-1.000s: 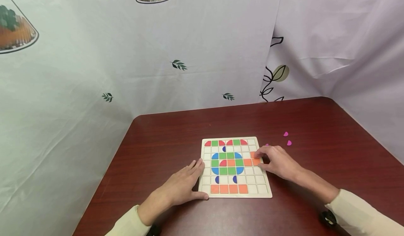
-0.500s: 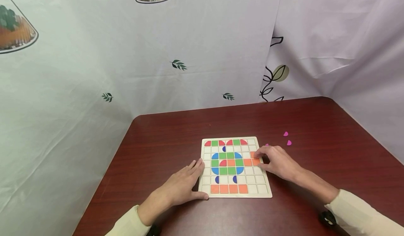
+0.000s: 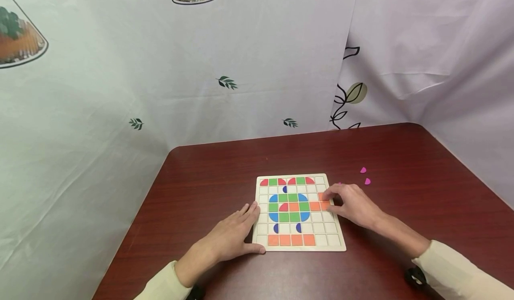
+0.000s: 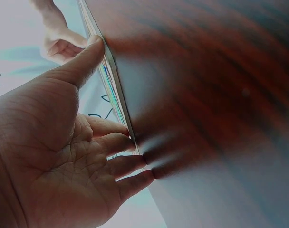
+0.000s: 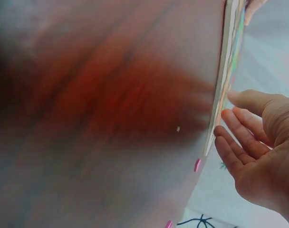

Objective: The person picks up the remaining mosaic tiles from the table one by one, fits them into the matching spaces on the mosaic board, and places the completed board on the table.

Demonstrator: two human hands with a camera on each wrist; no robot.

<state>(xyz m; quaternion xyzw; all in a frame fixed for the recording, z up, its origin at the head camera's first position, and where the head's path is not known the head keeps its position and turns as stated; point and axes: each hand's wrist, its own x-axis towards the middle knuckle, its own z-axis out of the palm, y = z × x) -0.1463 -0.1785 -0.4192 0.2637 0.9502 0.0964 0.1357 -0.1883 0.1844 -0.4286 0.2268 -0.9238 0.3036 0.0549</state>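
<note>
A pale square puzzle board [image 3: 327, 228] with a grid lies on the table, bearing green, orange, red, blue and dark blue flat pieces. My left hand [image 3: 230, 235] rests along the board's left edge, thumb at the near corner and fingers extended; in the left wrist view, the left hand [image 4: 63, 142] touches the rim. Over the right edge, my right hand [image 3: 355, 205] touches orange square tiles [image 3: 324, 206] with its thumb and fingertips. The right wrist view shows the right hand [image 5: 265, 147] with thumb and fingers apart at the board's side.
Two pink rounded pieces [image 3: 365, 181] lie beyond the right hand on the dark red table [image 3: 209, 179]. Another pink piece [image 3: 339, 183] shows partly behind that hand. A patterned white cloth [image 3: 257, 46] hangs behind the table's far edge.
</note>
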